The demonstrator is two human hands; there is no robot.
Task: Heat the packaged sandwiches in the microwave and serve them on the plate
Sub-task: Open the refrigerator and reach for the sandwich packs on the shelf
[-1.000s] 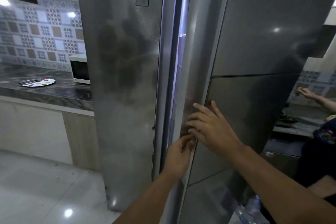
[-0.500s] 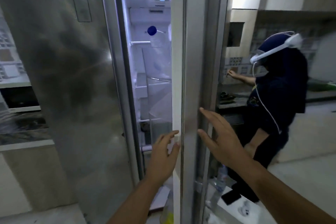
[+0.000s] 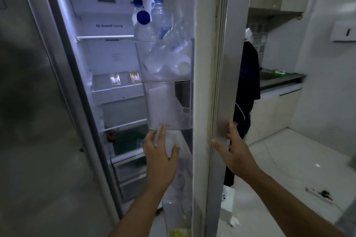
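Your right hand (image 3: 234,152) grasps the fridge door (image 3: 210,82) edge, fingers curled round it; your left hand (image 3: 160,157) reaches inside, fingers released.

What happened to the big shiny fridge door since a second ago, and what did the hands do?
The right-hand silver fridge door has swung wide open; a second ago it showed only a lit crack. Now the lit shelves, two small gold-wrapped packages and blue-capped clear plastic bottles in the door rack show. The right hand has moved from lying flat on the door's front to gripping its edge. The left hand stays open, near the door's inner bins.
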